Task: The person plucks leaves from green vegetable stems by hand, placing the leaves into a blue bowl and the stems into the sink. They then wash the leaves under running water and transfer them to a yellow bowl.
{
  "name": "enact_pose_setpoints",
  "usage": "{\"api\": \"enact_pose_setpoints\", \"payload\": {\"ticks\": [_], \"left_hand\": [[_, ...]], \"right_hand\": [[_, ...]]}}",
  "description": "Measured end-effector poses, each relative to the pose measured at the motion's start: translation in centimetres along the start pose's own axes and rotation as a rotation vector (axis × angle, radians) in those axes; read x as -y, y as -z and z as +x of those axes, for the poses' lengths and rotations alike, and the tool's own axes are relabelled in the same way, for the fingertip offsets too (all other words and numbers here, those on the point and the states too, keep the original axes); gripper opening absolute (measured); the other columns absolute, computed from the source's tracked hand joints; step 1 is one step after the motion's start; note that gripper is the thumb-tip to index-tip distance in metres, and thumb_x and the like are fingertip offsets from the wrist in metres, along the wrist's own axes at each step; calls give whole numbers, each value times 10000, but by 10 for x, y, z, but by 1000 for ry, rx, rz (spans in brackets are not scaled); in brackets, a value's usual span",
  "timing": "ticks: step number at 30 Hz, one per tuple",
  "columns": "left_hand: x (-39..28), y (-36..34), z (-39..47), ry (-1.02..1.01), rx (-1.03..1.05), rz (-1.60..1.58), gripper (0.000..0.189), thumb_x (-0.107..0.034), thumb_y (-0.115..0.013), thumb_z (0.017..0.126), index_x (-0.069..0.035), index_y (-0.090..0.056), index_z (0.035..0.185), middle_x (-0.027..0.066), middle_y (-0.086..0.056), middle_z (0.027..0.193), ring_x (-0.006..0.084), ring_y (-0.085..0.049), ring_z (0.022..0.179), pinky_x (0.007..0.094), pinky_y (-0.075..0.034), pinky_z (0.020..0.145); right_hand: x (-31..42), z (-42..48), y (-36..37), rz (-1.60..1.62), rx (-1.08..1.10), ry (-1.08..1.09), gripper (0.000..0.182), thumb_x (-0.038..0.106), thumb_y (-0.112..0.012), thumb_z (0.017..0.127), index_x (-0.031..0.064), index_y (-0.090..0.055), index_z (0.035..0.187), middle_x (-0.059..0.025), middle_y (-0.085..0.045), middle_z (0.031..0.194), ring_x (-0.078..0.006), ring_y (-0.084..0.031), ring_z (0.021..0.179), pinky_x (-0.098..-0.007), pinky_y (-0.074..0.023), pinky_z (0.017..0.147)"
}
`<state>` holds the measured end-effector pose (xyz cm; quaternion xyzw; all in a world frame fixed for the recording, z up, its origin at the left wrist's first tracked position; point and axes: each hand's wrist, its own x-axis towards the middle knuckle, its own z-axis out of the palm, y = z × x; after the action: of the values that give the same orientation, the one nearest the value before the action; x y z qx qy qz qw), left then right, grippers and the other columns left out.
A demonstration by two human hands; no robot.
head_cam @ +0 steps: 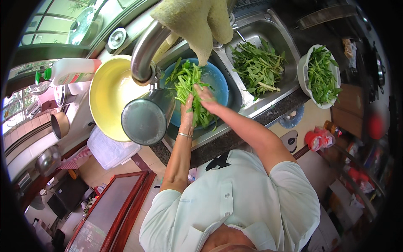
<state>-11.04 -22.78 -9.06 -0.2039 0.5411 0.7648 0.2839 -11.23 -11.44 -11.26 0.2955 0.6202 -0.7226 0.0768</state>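
My left hand (187,111) and my right hand (205,97) hold a bunch of leafy greens (189,78) between them, over a blue plastic basin (223,83) of water. The basin stands in the left bowl of a stainless steel sink. A bracelet circles my left wrist. Some leaves hang below my hands toward the basin's near rim. In the right sink bowl (290,41) lies a large heap of greens (256,64). More cut greens (321,75) fill a white colander (303,75) to the right of the sink.
A steel faucet (148,50) arches in front of a yellow basin (104,97) at left, with a dark round cap (144,121) below it. Yellowish gloves (189,19) hang over the sink. A white bottle (75,71) lies toward the window. The dark counter edge (207,154) runs before me.
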Motion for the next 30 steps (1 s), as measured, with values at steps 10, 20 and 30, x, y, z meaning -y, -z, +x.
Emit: {"api": "enact_pose_setpoints", "payload": {"ticks": [10, 20, 30], "left_hand": [[-38, 52, -10, -209, -228, 696, 554, -343, -632, 904, 2, -501, 1317, 111, -580, 1213, 220, -549, 1101, 332, -405, 944], [40, 72, 67, -221, -405, 1131, 807, -264, -683, 806, -17, -266, 1452, 275, -508, 1300, 413, -516, 1149, 436, -376, 1005], [-40, 16, -9, -620, -207, 1353, 617, -230, -687, 793, -38, -466, 1337, 254, -423, 1320, 415, -427, 1209, 464, -382, 988]], "right_hand": [[-15, 10, 51, -382, -58, 92, 709, 234, -577, 859, -22, -249, 1433, -282, -476, 1315, -412, -463, 1240, -418, -362, 1053], [-10, 15, 34, -635, -84, -34, 796, 286, -659, 790, 23, -246, 1418, -297, -531, 1214, -442, -536, 1110, -461, -436, 945], [-4, -2, 35, -510, -85, 34, 682, 129, -597, 796, 35, -273, 1389, -293, -568, 1176, -451, -553, 1089, -488, -438, 920]]}}
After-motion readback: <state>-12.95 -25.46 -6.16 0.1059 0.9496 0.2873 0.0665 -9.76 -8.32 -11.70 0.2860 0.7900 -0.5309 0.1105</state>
